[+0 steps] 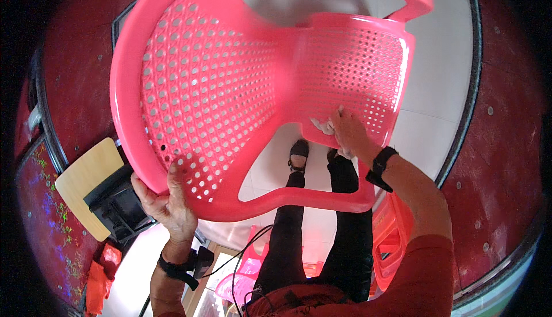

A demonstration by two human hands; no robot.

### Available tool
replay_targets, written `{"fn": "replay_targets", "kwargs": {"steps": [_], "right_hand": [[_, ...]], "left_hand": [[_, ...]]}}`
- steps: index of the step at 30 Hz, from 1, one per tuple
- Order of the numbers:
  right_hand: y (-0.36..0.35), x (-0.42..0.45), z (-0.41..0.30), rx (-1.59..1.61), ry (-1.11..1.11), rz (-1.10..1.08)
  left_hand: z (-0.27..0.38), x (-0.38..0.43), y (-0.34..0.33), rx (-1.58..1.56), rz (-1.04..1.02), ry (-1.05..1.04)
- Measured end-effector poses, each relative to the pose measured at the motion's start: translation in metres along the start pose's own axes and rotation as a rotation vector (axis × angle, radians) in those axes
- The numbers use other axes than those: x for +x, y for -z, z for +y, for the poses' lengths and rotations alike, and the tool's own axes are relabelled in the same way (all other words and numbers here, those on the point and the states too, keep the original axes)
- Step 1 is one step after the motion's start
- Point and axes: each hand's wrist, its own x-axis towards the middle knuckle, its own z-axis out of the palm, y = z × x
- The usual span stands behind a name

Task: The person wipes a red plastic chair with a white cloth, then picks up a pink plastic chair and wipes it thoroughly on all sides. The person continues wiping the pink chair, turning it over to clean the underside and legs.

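Note:
A pink plastic armchair (286, 75) with a perforated back and seat fills the middle of the view, its back towards the left. My left hand (170, 205) grips the rim of the backrest at the lower left, thumb on the perforated panel. On the seat near its side edge, my right hand (349, 131) presses a pale crumpled cloth (322, 125). Part of the cloth is hidden under the fingers. Both wrists wear black bands.
A chair with a wooden panel (88, 183) and black seat stands at left, near red bags (99, 280). Red plastic chairs (390, 239) are at lower right, a pink chair (241, 280) behind my legs. Black cables (237, 256) hang near my left wrist.

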Motion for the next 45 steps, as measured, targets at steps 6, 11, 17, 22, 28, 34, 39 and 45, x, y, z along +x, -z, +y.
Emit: {"fn": "replay_targets", "kwargs": {"steps": [6, 11, 17, 22, 28, 34, 39, 45], "right_hand": [[0.004, 0.063, -0.04, 0.088, 0.23, 0.19], [0.017, 0.048, -0.029, -0.011, 0.192, -0.051], [-0.013, 0.081, -0.039, 0.43, -0.006, 0.272], [0.022, 0.104, -0.121, 0.752, -0.436, 0.027], [0.109, 0.074, -0.211, 0.925, 0.282, 0.443], [0.105, 0.1, -0.21, 1.089, 0.166, 0.549], [0.054, 0.16, -0.07, 2.052, 0.055, 0.201], [0.094, 0.144, -0.135, 1.461, -0.443, 0.316]], "left_hand": [[0.005, 0.0, 0.005, 0.037, -0.017, -0.006], [0.01, 0.0, 0.003, 0.011, -0.004, 0.04], [0.014, 0.005, 0.0, 0.02, -0.058, -0.042], [0.005, 0.009, -0.003, -0.029, -0.022, -0.061], [0.008, 0.007, -0.004, -0.132, -0.01, -0.026], [0.015, 0.008, -0.004, -0.02, -0.022, -0.064], [0.014, 0.007, -0.005, -0.018, -0.057, -0.048], [0.013, 0.004, -0.002, -0.051, -0.037, -0.005]]}}
